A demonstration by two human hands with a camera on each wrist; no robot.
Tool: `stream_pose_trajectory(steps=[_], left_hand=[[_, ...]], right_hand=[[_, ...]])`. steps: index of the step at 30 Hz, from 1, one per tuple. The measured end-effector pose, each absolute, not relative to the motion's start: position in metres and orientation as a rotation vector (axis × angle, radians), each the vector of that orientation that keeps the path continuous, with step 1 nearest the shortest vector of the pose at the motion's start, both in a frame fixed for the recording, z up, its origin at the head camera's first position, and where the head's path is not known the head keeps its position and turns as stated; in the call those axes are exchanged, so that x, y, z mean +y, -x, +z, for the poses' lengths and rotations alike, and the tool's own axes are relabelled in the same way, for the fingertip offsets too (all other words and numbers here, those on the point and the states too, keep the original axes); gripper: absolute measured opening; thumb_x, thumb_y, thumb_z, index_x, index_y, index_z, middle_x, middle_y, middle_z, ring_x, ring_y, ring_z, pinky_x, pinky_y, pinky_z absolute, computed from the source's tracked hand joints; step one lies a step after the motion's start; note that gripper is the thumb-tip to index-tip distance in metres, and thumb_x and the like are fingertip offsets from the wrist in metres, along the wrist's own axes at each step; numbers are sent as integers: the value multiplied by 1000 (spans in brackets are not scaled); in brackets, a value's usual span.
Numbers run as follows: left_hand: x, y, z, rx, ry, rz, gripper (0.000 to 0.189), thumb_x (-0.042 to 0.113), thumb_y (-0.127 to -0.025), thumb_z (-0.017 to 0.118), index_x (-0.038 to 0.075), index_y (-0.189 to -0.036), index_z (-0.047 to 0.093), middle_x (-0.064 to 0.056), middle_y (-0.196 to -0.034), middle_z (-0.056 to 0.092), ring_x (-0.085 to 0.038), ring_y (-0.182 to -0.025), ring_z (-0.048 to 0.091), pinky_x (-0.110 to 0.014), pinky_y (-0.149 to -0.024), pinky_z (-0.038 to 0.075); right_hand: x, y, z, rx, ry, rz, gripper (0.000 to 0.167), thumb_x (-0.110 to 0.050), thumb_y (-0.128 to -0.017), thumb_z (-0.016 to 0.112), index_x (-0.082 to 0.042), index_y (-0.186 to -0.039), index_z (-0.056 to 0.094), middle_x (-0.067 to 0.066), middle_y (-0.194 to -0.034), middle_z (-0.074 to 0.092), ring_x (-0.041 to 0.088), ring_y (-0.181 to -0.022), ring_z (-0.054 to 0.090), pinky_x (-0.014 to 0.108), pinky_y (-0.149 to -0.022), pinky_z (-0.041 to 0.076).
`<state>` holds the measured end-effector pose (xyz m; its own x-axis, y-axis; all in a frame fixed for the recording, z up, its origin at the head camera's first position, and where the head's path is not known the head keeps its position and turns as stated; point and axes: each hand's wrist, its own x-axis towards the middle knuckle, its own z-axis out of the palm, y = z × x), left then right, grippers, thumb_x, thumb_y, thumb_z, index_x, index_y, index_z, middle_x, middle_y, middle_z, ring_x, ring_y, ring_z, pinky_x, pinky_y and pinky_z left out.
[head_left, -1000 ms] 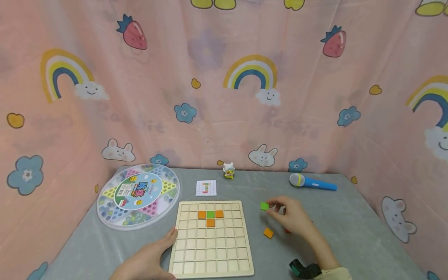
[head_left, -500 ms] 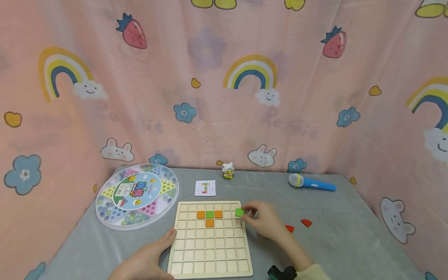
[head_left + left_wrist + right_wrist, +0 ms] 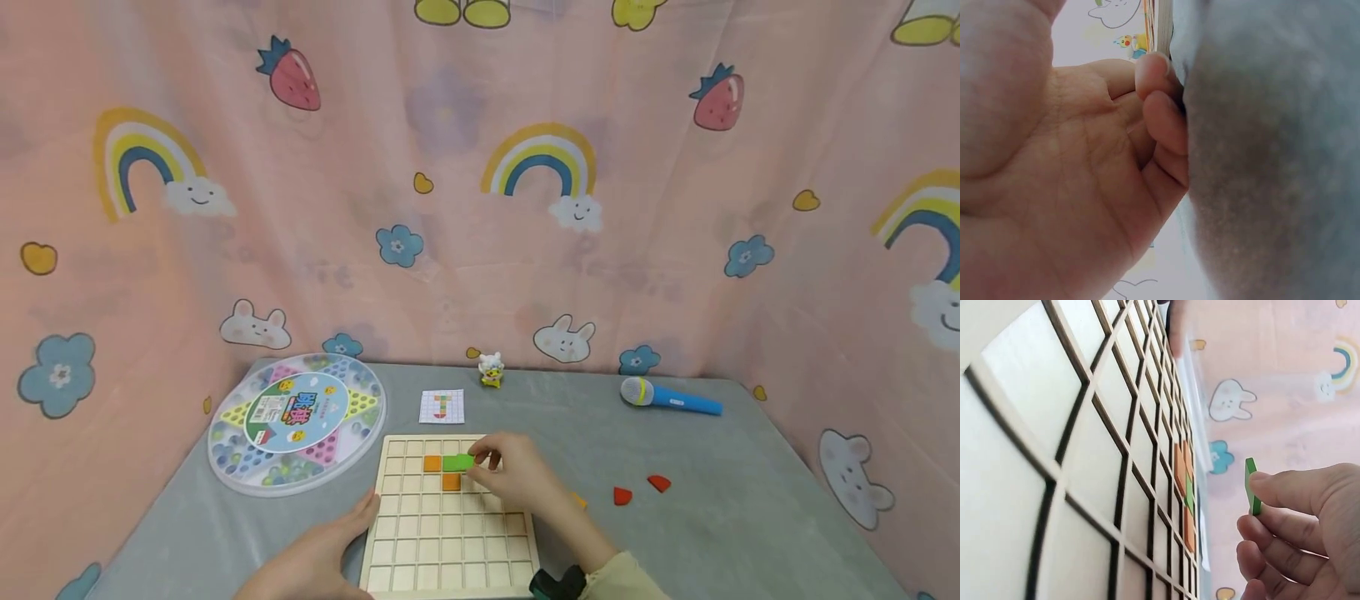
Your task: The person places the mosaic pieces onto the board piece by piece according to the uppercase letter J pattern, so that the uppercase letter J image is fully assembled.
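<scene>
My right hand (image 3: 517, 475) pinches a green square tile (image 3: 1252, 486) between thumb and fingers, over the upper part of a wooden grid board (image 3: 450, 533). In the right wrist view the tile stands apart from the board surface. On the board lie a green tile (image 3: 449, 464), an orange tile (image 3: 432, 463) to its left and another orange tile (image 3: 451, 482) below it. A third orange tile (image 3: 1189, 532) is covered by the held tile in the head view. My left hand (image 3: 322, 542) rests against the board's left edge, its fingers bent in the left wrist view.
Right of the board lie two red pieces (image 3: 622, 497) and an orange tile (image 3: 579, 501), partly behind the forearm. A pattern card (image 3: 442, 407), a small figurine (image 3: 491, 371), a toy microphone (image 3: 671, 397) and a round marble-game board (image 3: 300, 425) stand farther back.
My right hand has carried the green tile leftward from the table right of the board to over the board's upper rows. The left hand has stayed at the board's edge.
</scene>
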<state>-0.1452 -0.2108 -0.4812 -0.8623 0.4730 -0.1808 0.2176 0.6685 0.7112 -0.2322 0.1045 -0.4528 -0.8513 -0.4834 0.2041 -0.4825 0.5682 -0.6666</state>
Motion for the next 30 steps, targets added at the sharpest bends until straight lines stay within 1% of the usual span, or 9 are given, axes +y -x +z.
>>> stream_pose_trajectory(steps=[3, 6, 9, 14, 20, 24, 30], left_hand=[[-210, 145, -480, 2535, -537, 1003, 131, 47, -70, 98, 0, -167, 25, -23, -173, 25, -47, -150, 37, -39, -115, 44], [-209, 145, -479, 2528, -519, 1001, 130, 44, -70, 99, -1, -167, 25, -23, -173, 24, -47, -151, 36, -43, -116, 43], [-209, 145, -479, 2511, -498, 1016, 129, 42, -70, 99, 0, -167, 24, -23, -174, 23, -47, -152, 34, -46, -116, 43], [-208, 146, -480, 2509, -510, 1028, 130, 41, -70, 99, 0, -167, 24, -23, -174, 22, -47, -152, 33, -44, -116, 42], [-208, 147, -481, 2501, -492, 1031, 130, 41, -69, 100, 1, -167, 24, -23, -174, 22, -46, -153, 33, -49, -117, 42], [-208, 147, -481, 2502, -506, 1030, 131, 42, -69, 100, 0, -167, 24, -23, -174, 23, -47, -152, 34, -46, -116, 42], [-209, 146, -482, 2508, -521, 1027, 132, 44, -69, 100, 0, -167, 24, -23, -173, 23, -46, -152, 35, -44, -116, 42]], right_hand=[[96, 231, -456, 2750, 868, -1178, 18, -10, -93, 80, -2, -109, 79, -2, -92, 73, 7, -77, 58, 24, -66, 49], [88, 229, -457, 2687, 879, -1181, 17, -10, -92, 81, -2, -107, 78, -1, -91, 72, 7, -75, 57, 24, -65, 49], [84, 227, -458, 2635, 912, -1153, 17, -10, -92, 82, -3, -106, 78, -2, -89, 71, 4, -71, 55, 22, -63, 48], [87, 228, -460, 2594, 949, -1086, 17, -11, -92, 82, -4, -107, 79, -5, -87, 70, 0, -68, 53, 21, -65, 48], [96, 228, -466, 2562, 957, -1071, 16, -12, -92, 83, -5, -105, 79, -9, -84, 67, 1, -69, 53, 22, -66, 49], [99, 230, -470, 2558, 970, -1061, 14, -13, -92, 83, -7, -104, 79, -11, -84, 66, 0, -71, 54, 21, -67, 49], [100, 231, -475, 2550, 977, -1069, 16, -16, -91, 85, -10, -105, 80, -13, -83, 65, 0, -69, 53, 21, -65, 48]])
